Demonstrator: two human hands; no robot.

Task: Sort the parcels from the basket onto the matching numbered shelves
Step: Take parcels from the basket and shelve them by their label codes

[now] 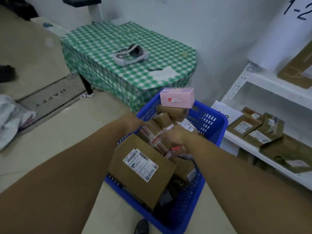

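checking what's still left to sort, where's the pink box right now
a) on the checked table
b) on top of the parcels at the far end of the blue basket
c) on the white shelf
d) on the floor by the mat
B: the pink box rests on brown parcels at the far end of the blue basket, clear of the checked table and the white shelf.

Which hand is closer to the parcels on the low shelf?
Right. The right hand is inside the basket, left of the shelf parcels; the left hand is at its left rim.
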